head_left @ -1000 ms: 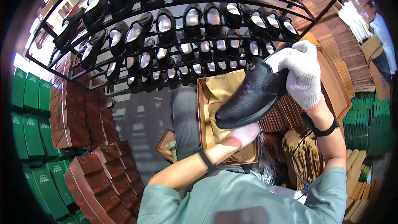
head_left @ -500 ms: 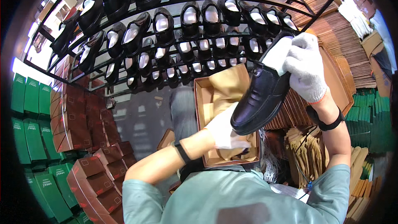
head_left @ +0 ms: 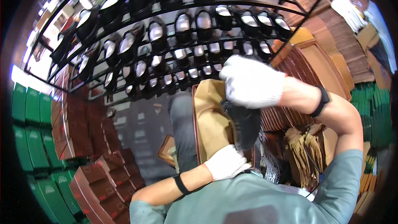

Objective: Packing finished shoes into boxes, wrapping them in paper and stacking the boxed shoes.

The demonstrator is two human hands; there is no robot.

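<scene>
Right hand (head_left: 252,81): gloved, fingers clamped on the black shoe (head_left: 245,124), lowered into the open box (head_left: 213,120).
Left hand (head_left: 226,162): gloved, fingers gripping the box's near edge.
Far: rack of shoes (head_left: 174,29).

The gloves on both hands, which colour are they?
White, seen in the head view: the left hand steadies the shoe box and the right hand lowers the black shoe.
</scene>
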